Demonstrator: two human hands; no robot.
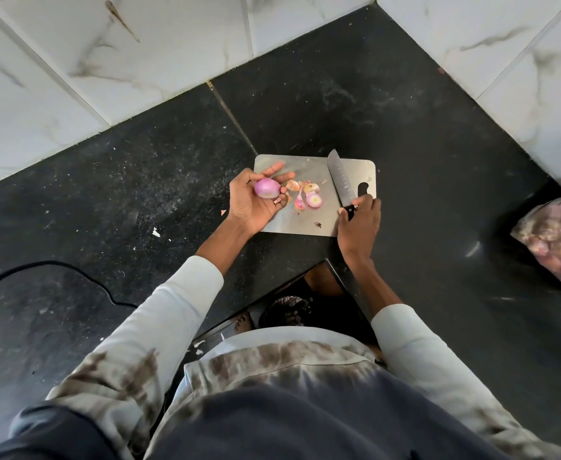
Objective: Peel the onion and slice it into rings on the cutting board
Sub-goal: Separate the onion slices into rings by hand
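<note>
A peeled purple onion (267,188) lies in the palm of my left hand (255,200), which holds it just above the left end of the grey cutting board (305,224). My right hand (360,224) grips the black handle of a broad knife (340,179); its blade lies flat on the board, pointing away from me. Between the hands, a cut onion end (314,199) and papery peel scraps (297,185) lie on the board.
The board sits on a black stone counter (139,194) in a corner with white marble wall tiles (73,61). A plastic bag of onions (557,237) lies at the right edge. A black cable (73,270) runs across the counter at left.
</note>
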